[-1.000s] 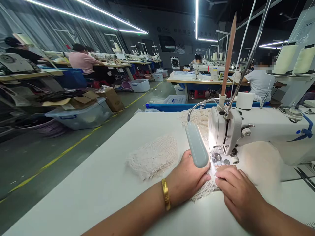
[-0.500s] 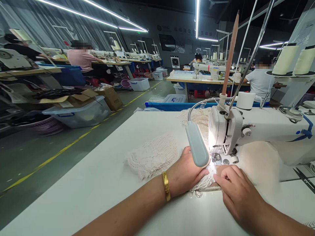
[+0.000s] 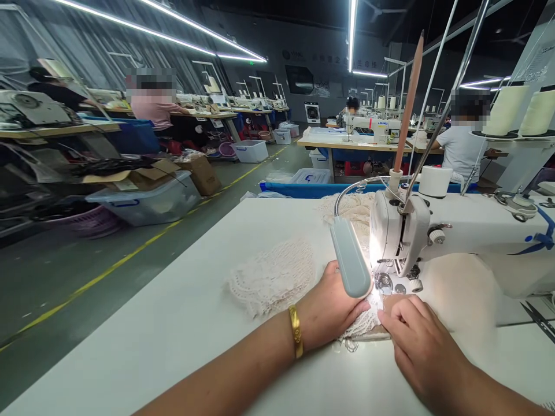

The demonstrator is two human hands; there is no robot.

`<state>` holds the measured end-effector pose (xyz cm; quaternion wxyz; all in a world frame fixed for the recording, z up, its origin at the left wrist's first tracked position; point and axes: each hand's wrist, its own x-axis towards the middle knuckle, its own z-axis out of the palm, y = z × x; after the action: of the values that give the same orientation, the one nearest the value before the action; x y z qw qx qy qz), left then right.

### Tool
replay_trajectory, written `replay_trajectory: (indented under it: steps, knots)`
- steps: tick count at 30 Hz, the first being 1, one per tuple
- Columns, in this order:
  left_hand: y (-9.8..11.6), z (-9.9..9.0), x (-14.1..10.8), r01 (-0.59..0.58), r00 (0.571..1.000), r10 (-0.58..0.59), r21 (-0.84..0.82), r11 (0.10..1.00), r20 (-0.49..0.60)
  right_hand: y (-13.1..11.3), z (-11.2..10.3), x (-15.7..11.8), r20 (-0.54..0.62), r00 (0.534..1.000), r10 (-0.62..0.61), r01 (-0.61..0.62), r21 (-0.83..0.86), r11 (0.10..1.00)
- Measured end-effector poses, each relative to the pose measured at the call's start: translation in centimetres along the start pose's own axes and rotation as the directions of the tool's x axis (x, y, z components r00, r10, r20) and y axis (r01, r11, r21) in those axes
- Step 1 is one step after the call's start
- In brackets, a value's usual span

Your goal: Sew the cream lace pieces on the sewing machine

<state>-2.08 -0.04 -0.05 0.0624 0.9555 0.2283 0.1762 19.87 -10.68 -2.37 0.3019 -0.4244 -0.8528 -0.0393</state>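
My left hand (image 3: 332, 306), with a gold bracelet at the wrist, holds white lace fabric (image 3: 368, 325) beside the needle area. Its thumb lies on the lace, while the lamp head hides the other fingertips. Close by on the right, my right hand (image 3: 418, 329) has its fingers curled and pinched at the edge of the same lace, over a brown piece. Both hands are just in front of the white sewing machine (image 3: 477, 219). A grey-green lamp (image 3: 351, 257) on a bent metal neck lights the stitching spot.
Another lace piece (image 3: 275, 277) lies left on the white table (image 3: 173, 341), and more lace (image 3: 349, 211) is bunched behind the lamp. Black scissors (image 3: 540, 320) rest at the right. A pencil (image 3: 410, 104) stands upright on the machine. Several people sit at machines beyond.
The camera view has shifted slightly, so the whole scene sits a little further right and lower. Both hands stay at the lace with hardly any visible movement.
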Motion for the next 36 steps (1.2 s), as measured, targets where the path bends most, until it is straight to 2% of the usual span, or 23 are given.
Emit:
replay_trajectory:
  steps: [14,19,25,31,36]
  knots:
    - [0.1,-0.2,-0.1,0.012,0.999,-0.01,0.049,0.999,-0.032,0.2,0.1,0.0,-0.015,0.999,-0.036,0.036,-0.032,0.999]
    - [0.7,-0.1,0.1,0.032,0.995,-0.027,0.048,0.998,-0.092,0.2,-0.1,0.2,0.012,1.0,-0.022,0.022,-0.014,1.0]
    - [2.5,-0.4,-0.6,-0.079,0.991,0.079,0.006,0.997,-0.104,0.3,0.0,0.2,0.024,1.0,-0.009,0.009,0.004,1.0]
    - [2.3,-0.2,-0.4,-0.064,0.991,0.063,0.002,0.998,-0.115,0.3,-0.1,0.6,0.1,0.993,0.064,-0.069,0.045,0.997]
    - [2.0,-0.2,-0.1,-0.025,0.992,0.019,-0.05,0.998,-0.127,0.4,-0.3,0.6,0.077,0.995,0.064,-0.068,0.053,0.996]
